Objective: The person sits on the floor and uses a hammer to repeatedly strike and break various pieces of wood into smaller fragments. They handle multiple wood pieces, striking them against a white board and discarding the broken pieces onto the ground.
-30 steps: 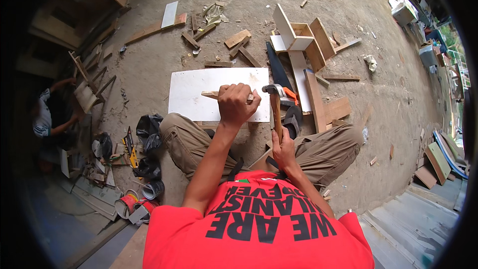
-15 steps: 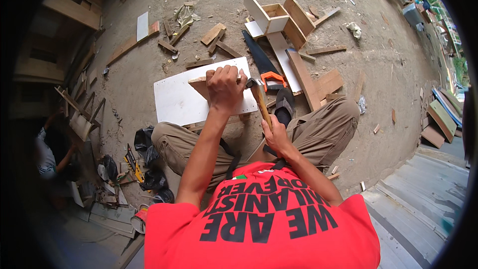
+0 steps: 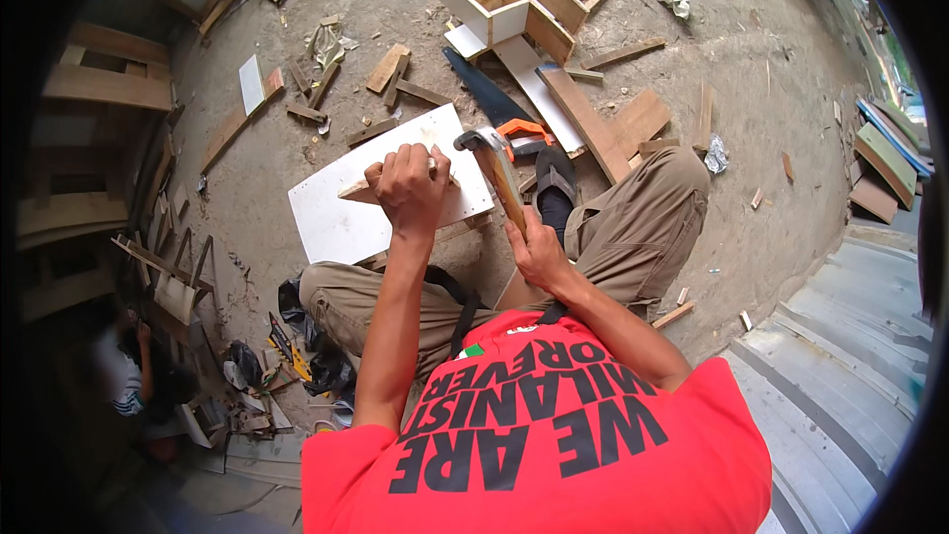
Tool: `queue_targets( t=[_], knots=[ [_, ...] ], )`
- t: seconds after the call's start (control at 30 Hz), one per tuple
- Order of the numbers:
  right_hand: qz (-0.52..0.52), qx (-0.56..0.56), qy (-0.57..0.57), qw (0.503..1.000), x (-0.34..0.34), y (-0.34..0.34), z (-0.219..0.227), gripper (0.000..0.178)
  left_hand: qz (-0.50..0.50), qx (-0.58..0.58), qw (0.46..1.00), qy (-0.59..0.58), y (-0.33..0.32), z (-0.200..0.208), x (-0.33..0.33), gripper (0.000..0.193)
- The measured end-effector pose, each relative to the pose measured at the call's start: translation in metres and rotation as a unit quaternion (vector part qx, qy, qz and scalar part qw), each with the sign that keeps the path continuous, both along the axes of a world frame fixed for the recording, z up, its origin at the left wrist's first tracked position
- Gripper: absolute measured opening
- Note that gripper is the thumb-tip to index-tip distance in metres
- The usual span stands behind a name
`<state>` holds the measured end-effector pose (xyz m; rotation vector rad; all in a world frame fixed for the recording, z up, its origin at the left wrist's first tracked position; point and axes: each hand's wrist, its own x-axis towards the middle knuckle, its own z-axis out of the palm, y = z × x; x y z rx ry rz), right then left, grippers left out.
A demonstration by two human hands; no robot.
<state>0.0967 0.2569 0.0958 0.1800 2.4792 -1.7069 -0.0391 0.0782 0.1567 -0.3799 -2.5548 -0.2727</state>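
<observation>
A white board (image 3: 326, 221) lies across in front of my crossed legs, raised a little on wood beneath it. My left hand (image 3: 407, 190) is closed round a short wooden piece (image 3: 362, 192) on top of this board; the fingers cover much of the piece, and whether they also pinch a nail cannot be made out. In my right hand (image 3: 540, 253) is a hammer (image 3: 502, 181), gripped by its wooden handle. Its metal head is up beside the board's right edge, apart from my left hand.
A handsaw (image 3: 486, 89) with an orange handle lies by my shoe (image 3: 555, 174). Beyond it are a box-like wooden assembly (image 3: 494, 25) and a brown plank (image 3: 585, 124). Offcuts litter the dirt ground. Another person (image 3: 133, 376) is at the far left; metal sheeting (image 3: 850, 336) lies at right.
The hammer head has moved up and slightly away from my left hand. My left hand still grips the wooden piece. The whole view has shifted and turned a little.
</observation>
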Motion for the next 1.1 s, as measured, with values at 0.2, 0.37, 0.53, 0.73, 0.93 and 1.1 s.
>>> queue_targets(
  t=[0.2, 0.37, 0.53, 0.73, 0.93, 1.1],
  knots=[
    [0.020, -0.006, -0.027, 0.999, 0.003, -0.001, -0.012, 0.028, 0.003, 0.002, 1.000, 0.005, -0.001, 0.001, 0.004, 0.023],
    [-0.021, -0.026, -0.006, 0.999, 0.003, -0.007, -0.018, 0.027, 0.002, 0.008, 1.000, 0.021, 0.003, 0.002, 0.007, 0.024],
    [-0.016, -0.013, -0.013, 1.000, 0.004, -0.004, -0.035, 0.029, 0.001, 0.009, 1.000, 0.004, -0.002, 0.001, 0.010, 0.024],
    [-0.103, -0.019, 0.003, 0.994, -0.022, 0.011, -0.029, 0.034, -0.015, 0.086, 0.995, 0.038, -0.022, 0.007, -0.002, 0.027],
    [-0.154, -0.035, -0.012, 0.987, -0.014, 0.014, -0.037, 0.037, 0.117, 0.509, 0.852, 0.021, -0.070, 0.006, 0.012, 0.045],
    [-0.135, -0.060, 0.006, 0.989, -0.013, 0.010, -0.024, 0.037, 0.154, 0.510, 0.846, 0.008, -0.081, -0.058, 0.036, 0.046]
  ],
)
